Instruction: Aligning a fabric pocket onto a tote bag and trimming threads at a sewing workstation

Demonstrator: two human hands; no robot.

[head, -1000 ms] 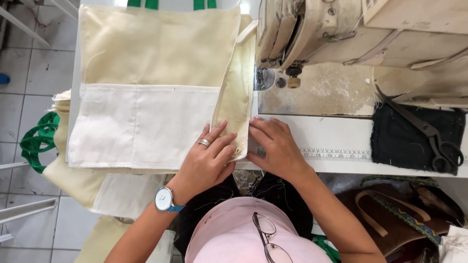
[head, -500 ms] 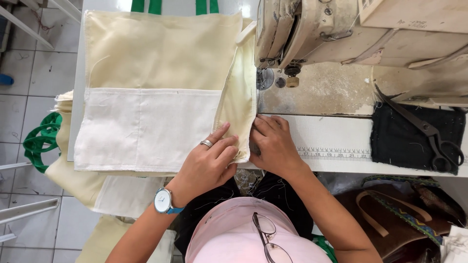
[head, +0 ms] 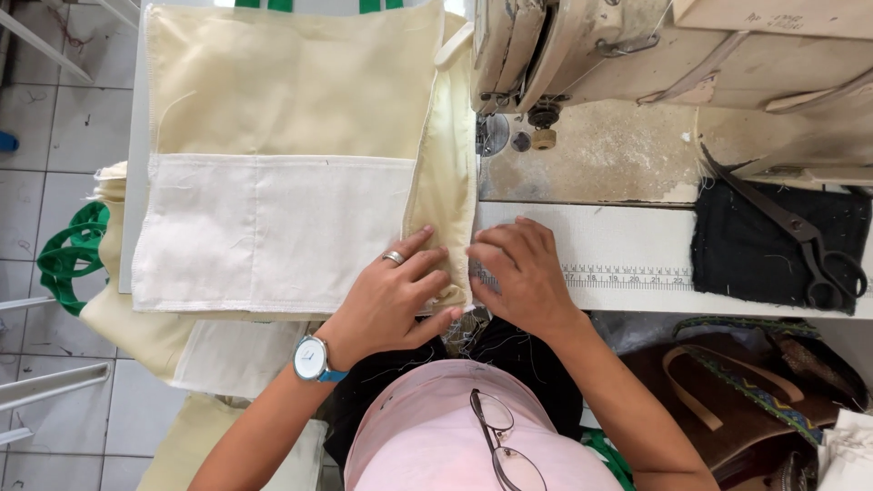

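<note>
We see the cream fabric bag [head: 282, 145] lying flat on the tabletop [head: 637, 245], its folded side strip just left of the sewing machine [head: 582, 45]. The left hand [head: 391, 295] presses flat on the strip's lower corner, fingers spread, gripping nothing. The right hand [head: 523, 273] rests beside it, fingertips at the strip's edge, its grip loose and holding nothing.

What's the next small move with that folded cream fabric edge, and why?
Probably slide the folded cream fabric edge up toward the sewing machine's presser foot. The left hand and right hand both pin its near end flat, and the fold already lines up with the foot but appears not yet under it.
</note>
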